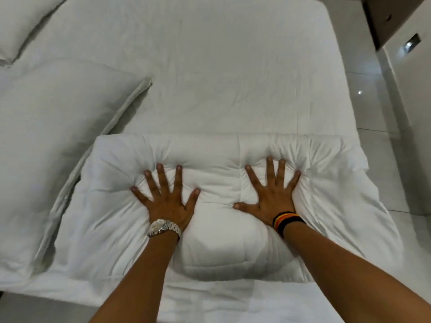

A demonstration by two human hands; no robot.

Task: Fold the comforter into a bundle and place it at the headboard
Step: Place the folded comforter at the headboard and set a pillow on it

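The white comforter [219,241] lies folded into a thick rectangular bundle on the near part of the bed. My left hand [166,199], with a silver watch on the wrist, presses flat on the bundle's left half, fingers spread. My right hand [271,192], with striped bands on the wrist, presses flat on the right half, fingers also spread. Both palms dent the padding; neither hand grips the fabric. The bundle's right end reaches the mattress edge.
A large white pillow [53,141] lies to the left, touching the bundle's left edge, and a second pillow [21,22] sits at the far left corner. The white bed sheet [233,66] stretches beyond. Glossy floor tiles [382,113] and a dark cabinet [391,17] are at the right.
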